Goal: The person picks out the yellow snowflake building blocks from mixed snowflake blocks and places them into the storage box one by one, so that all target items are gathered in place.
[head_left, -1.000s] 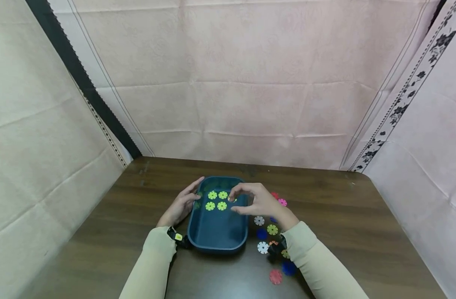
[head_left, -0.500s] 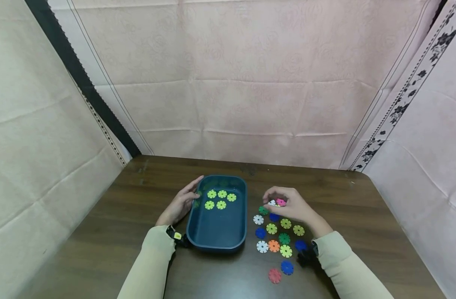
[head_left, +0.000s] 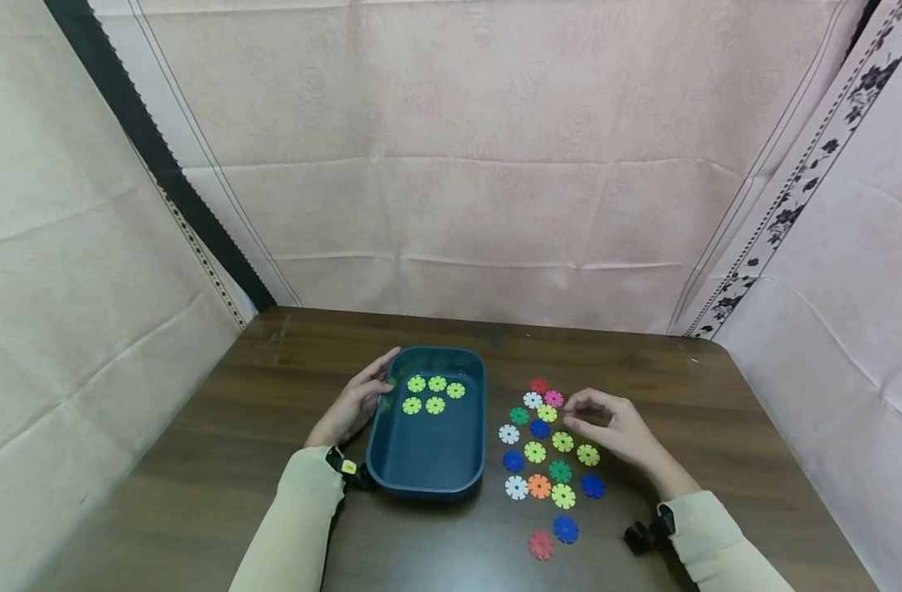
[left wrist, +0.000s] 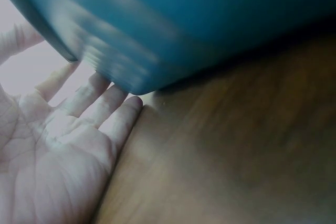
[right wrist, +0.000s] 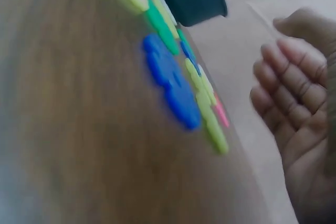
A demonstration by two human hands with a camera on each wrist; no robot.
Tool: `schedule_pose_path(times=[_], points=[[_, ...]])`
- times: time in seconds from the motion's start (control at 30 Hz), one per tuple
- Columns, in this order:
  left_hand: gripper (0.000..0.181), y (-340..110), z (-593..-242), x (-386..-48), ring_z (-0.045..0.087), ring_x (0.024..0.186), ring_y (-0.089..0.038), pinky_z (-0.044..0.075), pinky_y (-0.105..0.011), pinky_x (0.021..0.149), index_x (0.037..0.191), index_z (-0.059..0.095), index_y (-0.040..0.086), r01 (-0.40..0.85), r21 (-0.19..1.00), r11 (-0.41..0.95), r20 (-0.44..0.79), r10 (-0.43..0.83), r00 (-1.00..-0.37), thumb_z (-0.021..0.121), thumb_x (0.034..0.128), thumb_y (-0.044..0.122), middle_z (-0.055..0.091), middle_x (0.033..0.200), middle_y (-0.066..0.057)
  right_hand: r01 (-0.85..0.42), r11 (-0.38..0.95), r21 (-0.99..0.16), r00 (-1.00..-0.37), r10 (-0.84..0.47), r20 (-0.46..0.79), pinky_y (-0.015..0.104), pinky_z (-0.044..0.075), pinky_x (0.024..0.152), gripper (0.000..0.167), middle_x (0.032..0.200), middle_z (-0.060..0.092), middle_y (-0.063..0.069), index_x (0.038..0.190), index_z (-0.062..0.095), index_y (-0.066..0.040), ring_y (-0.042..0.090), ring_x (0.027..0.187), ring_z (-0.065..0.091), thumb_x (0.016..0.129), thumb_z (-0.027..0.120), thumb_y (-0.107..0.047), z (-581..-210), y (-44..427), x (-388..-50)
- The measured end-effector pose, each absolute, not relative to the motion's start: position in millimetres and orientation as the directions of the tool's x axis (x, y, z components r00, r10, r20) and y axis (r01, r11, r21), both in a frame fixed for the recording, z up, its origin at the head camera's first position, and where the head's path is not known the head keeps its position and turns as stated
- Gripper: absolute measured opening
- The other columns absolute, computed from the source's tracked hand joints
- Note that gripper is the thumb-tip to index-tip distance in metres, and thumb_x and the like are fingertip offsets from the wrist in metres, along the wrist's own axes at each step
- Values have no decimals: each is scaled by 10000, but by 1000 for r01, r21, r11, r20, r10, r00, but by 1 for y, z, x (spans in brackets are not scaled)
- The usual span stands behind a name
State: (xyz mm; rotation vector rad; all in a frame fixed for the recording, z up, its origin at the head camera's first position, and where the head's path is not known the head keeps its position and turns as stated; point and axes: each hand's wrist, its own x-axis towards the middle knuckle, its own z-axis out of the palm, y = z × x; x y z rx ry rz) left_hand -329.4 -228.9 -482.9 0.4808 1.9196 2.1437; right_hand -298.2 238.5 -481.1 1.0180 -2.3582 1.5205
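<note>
My left hand [head_left: 354, 409] holds the left side of a dark blue-green tray [head_left: 426, 460]. Its thumb reaches over the rim while the fingers lie along the outer wall; in the left wrist view the fingertips [left wrist: 134, 102] meet that wall low down. Several yellow-green notched plastic discs [head_left: 435, 405] lie flat in the tray's far half. Right of the loose discs, my right hand [head_left: 617, 423] hovers with fingers bent loosely and nothing between them. Nearest to it are a pink disc [head_left: 553, 398] and a yellow-green disc [head_left: 562, 441].
Between tray and right hand, several more notched discs are spread on the brown table [head_left: 717, 460]: white [head_left: 516, 487], green [head_left: 560, 471], orange [head_left: 539, 486], blue [head_left: 566, 529] and red [head_left: 541, 544]. Pale cloth [head_left: 495, 205] hangs behind and at both sides.
My right hand, over the tray a second ago, has moved right, past the far discs, to their right side. A fifth yellow-green disc shows in the tray. The left hand stays put.
</note>
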Motion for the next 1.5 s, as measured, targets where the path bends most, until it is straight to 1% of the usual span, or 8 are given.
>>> schedule_pose_path(times=[0.07, 0.2, 0.37, 0.5, 0.63, 0.87, 1.1, 1.5], points=[[635, -230, -483, -329, 389, 1395, -411, 403, -428, 1083, 1599, 298, 215, 52, 991, -121, 96, 385, -918, 469, 1010, 51, 270, 1618, -129, -591, 340, -732, -793, -411, 450, 276, 552, 712, 184, 941, 710, 21, 1056, 694, -84, 178, 854, 669, 888, 754, -42, -489, 245, -296], [638, -231, -482, -328, 377, 1405, -407, 365, -483, 1108, 1600, 296, 221, 46, 992, -121, 89, 385, -918, 475, 1009, 63, 278, 1617, -119, -567, 507, -650, -823, -375, 426, 262, 513, 718, 215, 946, 683, -51, 1063, 700, -143, 117, 836, 618, 876, 798, -185, -502, 249, -293], [642, -233, -481, -327, 383, 1398, -413, 375, -479, 1102, 1594, 313, 227, 46, 990, -130, 92, 375, -923, 503, 999, 81, 312, 1597, -124, -566, 582, -583, -824, -372, 428, 279, 475, 735, 301, 977, 641, -60, 1095, 699, -173, 109, 857, 553, 842, 831, -265, -505, 245, -293], [648, -233, -481, -328, 379, 1402, -408, 395, -447, 1087, 1596, 309, 225, 47, 990, -132, 94, 378, -921, 506, 997, 76, 309, 1600, -121, -573, 611, -547, -819, -397, 414, 306, 451, 743, 333, 963, 603, -69, 1098, 701, -185, 117, 865, 505, 823, 845, -307, -504, 241, -292], [651, -233, -482, -327, 376, 1403, -411, 415, -425, 1071, 1597, 307, 222, 48, 990, -133, 95, 380, -920, 500, 996, 63, 295, 1605, -123, -569, 627, -533, -822, -409, 396, 322, 441, 755, 300, 965, 592, -81, 1070, 704, -204, 124, 882, 488, 834, 832, -339, -504, 238, -290], [643, -233, -482, -328, 376, 1398, -425, 435, -404, 1057, 1591, 320, 229, 45, 990, -134, 93, 380, -920, 505, 996, 73, 318, 1592, -142, -574, 617, -538, -818, -406, 406, 305, 437, 737, 200, 941, 595, -82, 1008, 697, -238, 118, 868, 484, 852, 821, -265, -505, 238, -291], [655, -231, -482, -329, 362, 1407, -426, 438, -382, 1048, 1599, 299, 216, 42, 990, -138, 93, 386, -918, 502, 994, 66, 292, 1605, -134, -569, 617, -544, -822, -410, 395, 316, 431, 739, 260, 950, 593, -84, 1012, 694, -239, 128, 876, 478, 832, 829, -369, -503, 239, -289], [662, -231, -482, -331, 366, 1411, -405, 432, -382, 1058, 1601, 294, 212, 40, 990, -137, 90, 388, -917, 514, 990, 82, 299, 1602, -130, -542, 627, -560, -841, -396, 369, 320, 432, 739, 262, 945, 582, -96, 1001, 682, -269, 133, 876, 479, 829, 822, -406, -503, 241, -290]])
